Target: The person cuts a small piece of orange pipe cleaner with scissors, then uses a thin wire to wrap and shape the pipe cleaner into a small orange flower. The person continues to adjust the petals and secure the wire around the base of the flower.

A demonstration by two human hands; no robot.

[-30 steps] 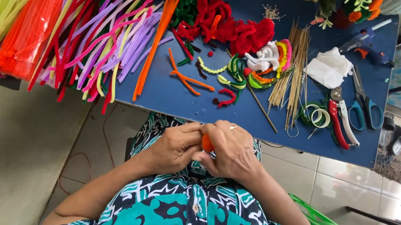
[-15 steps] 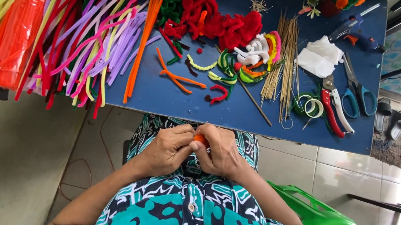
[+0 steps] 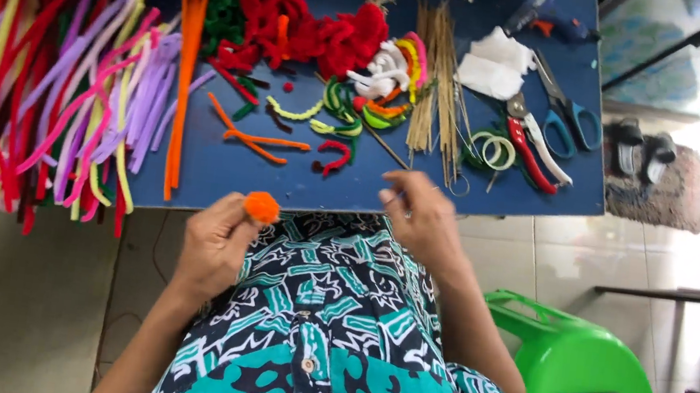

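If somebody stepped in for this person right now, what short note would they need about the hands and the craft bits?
Left hand: grip closed on a small orange pipe-cleaner ball, held just off the near edge of the blue table.
Right hand: holds nothing I can make out, fingers at the table edge, near the bundle of thin sticks.
On the table: loose orange pipe cleaners in the middle, long coloured ones on the left, red-handled cutters and blue scissors on the right.
Done: the orange piece is rolled into a ball.
Left: probably adding it to something; I cannot tell what.
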